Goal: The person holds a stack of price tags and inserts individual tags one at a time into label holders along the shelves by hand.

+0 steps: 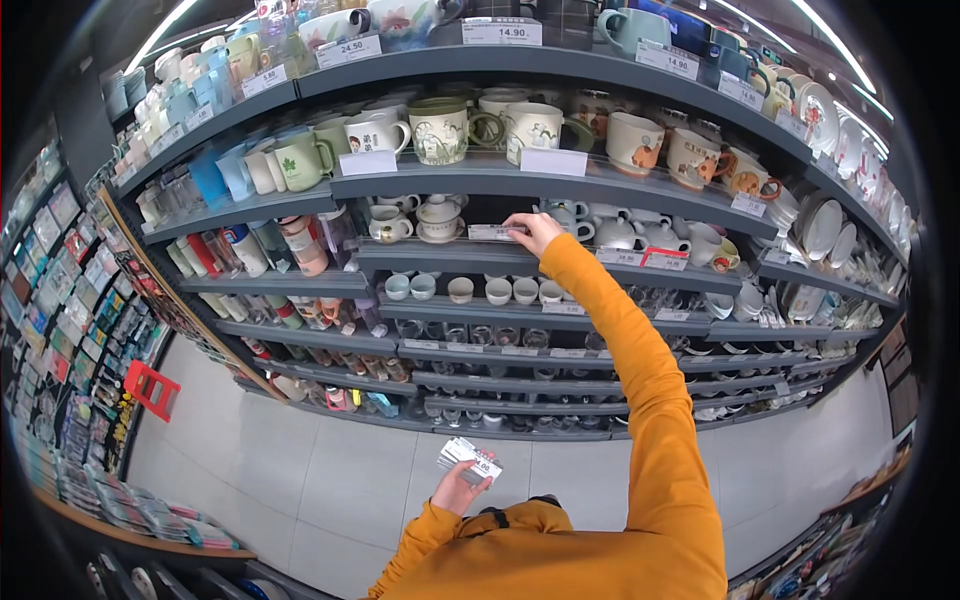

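Note:
My left hand (458,492) is low in front of my body, its fingers closed round a small stack of white printed price tags (470,457). Up at the shelf, my right hand (537,232) is stretched forward, with its fingertips pinching the right end of a price tag (491,232) at the shelf's front edge. Left of that tag stands a white lidded teapot set (439,218). Behind and right of my right hand is a grey-blue teapot (565,214), partly hidden by the hand. White teapots (620,232) stand farther right.
Printed mugs (437,130) fill the shelf above, with blank white cards (553,162) on its edge. Small cups (498,291) line the shelf below. A red step stool (152,390) stands on the tiled floor at the left. Plates (823,230) are at the right.

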